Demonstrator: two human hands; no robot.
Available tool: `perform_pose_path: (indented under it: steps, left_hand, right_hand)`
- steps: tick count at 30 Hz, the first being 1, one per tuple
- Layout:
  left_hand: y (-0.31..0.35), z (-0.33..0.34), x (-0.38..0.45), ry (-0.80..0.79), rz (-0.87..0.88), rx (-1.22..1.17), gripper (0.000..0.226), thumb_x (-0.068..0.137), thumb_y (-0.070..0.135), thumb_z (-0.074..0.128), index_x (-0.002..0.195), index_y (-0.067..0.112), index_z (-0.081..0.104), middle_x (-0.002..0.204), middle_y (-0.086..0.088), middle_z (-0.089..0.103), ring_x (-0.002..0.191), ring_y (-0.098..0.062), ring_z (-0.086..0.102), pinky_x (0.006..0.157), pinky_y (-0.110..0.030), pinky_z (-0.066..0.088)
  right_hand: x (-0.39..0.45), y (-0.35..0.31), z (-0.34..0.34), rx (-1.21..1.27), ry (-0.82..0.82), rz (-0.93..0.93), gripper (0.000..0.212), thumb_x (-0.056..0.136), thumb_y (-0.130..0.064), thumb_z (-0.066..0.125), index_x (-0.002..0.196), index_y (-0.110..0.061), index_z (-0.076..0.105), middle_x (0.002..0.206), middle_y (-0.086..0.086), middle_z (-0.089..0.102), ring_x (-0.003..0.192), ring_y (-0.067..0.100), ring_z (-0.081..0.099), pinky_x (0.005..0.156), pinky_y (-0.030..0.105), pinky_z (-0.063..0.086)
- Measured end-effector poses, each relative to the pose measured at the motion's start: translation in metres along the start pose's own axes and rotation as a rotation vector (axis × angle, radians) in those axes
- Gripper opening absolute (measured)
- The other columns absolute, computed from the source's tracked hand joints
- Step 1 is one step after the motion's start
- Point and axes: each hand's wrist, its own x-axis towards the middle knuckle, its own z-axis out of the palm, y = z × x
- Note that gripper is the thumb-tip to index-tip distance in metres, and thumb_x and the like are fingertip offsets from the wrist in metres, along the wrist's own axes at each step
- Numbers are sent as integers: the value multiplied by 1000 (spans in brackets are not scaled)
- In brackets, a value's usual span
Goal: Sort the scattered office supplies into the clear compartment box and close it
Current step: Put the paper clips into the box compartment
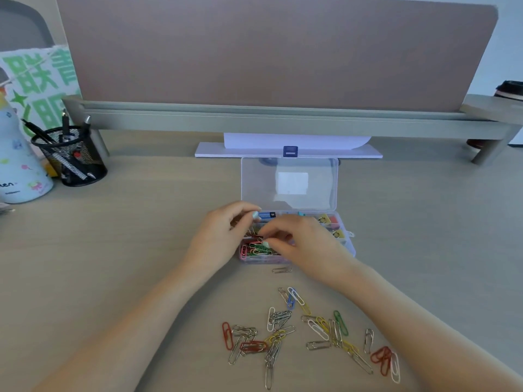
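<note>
The box [291, 236] is clear plastic, its raised lid [289, 183] carrying a white label. Clips [256, 248] inside run red, green and pink, with yellow ones at 3 o'clock. Loose clips [308, 335] on the pale wood-grain desk [141, 236] at 6 o'clock are silver, red, yellow, white, blue and green. At 10 o'clock stands a black mesh cup [72, 157]. The bottle [19, 165] beside it looks pale blue, perhaps with small cartoon prints.
</note>
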Motion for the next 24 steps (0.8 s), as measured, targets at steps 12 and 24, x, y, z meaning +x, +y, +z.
perform_pose_path:
  steps: [12, 24]
  left_hand:
    - [-4, -16, -36, -138, 259, 356, 21, 78, 24, 46, 88, 20, 64, 83, 23, 49, 81, -1, 48, 74, -15, 37]
    - [0, -13, -40, -56, 87, 230, 14, 82, 11, 60, 76, 21, 52, 74, 8, 57, 76, -4, 52, 67, -11, 39]
  right_hand:
    - [-26, 25, -8, -62, 140, -37, 20, 87, -7, 54, 95, -18, 69, 93, -12, 65, 87, -10, 52, 82, 5, 35]
    - [-40, 24, 7, -317, 1, -118, 43, 82, -44, 50, 122, -29, 52, 129, -11, 50, 122, 9, 37, 105, 24, 17]
